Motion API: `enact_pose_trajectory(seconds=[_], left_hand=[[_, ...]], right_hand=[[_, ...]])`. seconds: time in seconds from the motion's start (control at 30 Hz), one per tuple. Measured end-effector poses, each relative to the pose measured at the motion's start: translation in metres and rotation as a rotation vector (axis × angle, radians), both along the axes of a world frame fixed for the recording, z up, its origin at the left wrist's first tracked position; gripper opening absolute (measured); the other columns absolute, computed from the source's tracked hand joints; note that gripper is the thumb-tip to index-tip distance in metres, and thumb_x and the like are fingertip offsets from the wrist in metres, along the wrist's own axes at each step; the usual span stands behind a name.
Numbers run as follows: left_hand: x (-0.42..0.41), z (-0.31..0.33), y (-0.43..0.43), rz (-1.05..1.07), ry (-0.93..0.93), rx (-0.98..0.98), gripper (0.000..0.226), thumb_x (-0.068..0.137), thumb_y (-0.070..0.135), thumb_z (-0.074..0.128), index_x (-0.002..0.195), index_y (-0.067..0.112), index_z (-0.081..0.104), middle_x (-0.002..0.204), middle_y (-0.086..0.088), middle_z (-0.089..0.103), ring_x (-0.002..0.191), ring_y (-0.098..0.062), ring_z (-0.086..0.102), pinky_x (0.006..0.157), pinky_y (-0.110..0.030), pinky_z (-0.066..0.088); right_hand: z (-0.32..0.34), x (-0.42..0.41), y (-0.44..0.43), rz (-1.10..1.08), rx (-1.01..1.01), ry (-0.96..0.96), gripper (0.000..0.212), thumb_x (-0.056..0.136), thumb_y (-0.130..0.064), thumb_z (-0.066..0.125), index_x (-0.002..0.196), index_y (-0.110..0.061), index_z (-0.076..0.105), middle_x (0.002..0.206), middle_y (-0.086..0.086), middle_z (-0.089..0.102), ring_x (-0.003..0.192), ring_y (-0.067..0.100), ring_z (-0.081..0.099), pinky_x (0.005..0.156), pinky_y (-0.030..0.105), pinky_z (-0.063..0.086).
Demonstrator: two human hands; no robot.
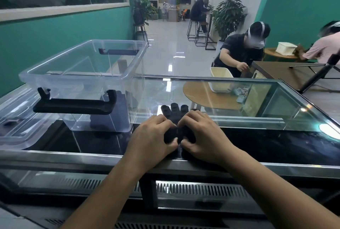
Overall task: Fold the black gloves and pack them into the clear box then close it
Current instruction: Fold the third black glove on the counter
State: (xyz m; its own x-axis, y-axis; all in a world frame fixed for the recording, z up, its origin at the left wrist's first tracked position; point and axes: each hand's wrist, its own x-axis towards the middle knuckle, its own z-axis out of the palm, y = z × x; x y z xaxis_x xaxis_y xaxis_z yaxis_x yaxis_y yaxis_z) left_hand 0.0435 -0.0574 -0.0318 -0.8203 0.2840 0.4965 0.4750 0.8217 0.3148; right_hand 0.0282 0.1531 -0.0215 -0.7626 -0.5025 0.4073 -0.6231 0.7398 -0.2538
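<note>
Both hands pinch one black glove [176,118] on the glass counter [239,103]: left hand [152,137] and right hand [202,133] curl closed on its cuff half. The glove's fingertips poke out beyond the knuckles; the clear box [82,74] stands open, left of the left fingers [165,121].

no legible text, labels, brands or numbers anywhere

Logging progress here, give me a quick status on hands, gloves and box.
Left hand and right hand both gripping the black glove on the glass counter. Clear box open, lid off beside it. Nothing in the way.
</note>
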Motion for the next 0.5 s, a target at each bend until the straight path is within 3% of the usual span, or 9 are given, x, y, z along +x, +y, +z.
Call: enact_pose_trajectory(seconds=[0.17, 0.3, 0.5], left_hand=[[0.0005, -0.0005, 0.0002, 0.010, -0.014, 0.046, 0.033, 0.085, 0.046, 0.060, 0.110, 0.032, 0.077, 0.103, 0.014, 0.071, 0.091, -0.011, 0.067, 0.075, -0.039, 0.060], [-0.0001, 0.0011, -0.0038, -0.001, -0.093, 0.208, 0.017, 0.095, 0.037, 0.070, 0.111, 0.033, 0.074, 0.098, 0.017, 0.075, 0.088, -0.005, 0.070, 0.079, -0.035, 0.060], [-0.0021, 0.0024, -0.0073, 0.035, -0.202, 0.362, 0.007, 0.099, 0.036, 0.068, 0.106, 0.038, 0.069, 0.085, 0.015, 0.074, 0.079, -0.003, 0.070, 0.072, -0.033, 0.060]], right_hand=[[0.0010, -0.0012, -0.0006, -0.006, -0.030, -0.024, 0.020, 0.082, -0.031, 0.061, 0.101, -0.025, 0.058, 0.100, -0.007, 0.058, 0.096, 0.018, 0.052, 0.088, 0.038, 0.046], [0.0013, -0.0029, 0.0027, -0.008, -0.161, -0.077, 0.013, 0.089, -0.028, 0.062, 0.101, -0.026, 0.061, 0.094, -0.008, 0.064, 0.092, 0.015, 0.054, 0.087, 0.035, 0.046], [0.0017, -0.0046, 0.0044, -0.046, -0.264, -0.130, 0.010, 0.100, -0.026, 0.068, 0.109, -0.023, 0.065, 0.088, -0.019, 0.061, 0.084, -0.002, 0.056, 0.076, 0.023, 0.046]])
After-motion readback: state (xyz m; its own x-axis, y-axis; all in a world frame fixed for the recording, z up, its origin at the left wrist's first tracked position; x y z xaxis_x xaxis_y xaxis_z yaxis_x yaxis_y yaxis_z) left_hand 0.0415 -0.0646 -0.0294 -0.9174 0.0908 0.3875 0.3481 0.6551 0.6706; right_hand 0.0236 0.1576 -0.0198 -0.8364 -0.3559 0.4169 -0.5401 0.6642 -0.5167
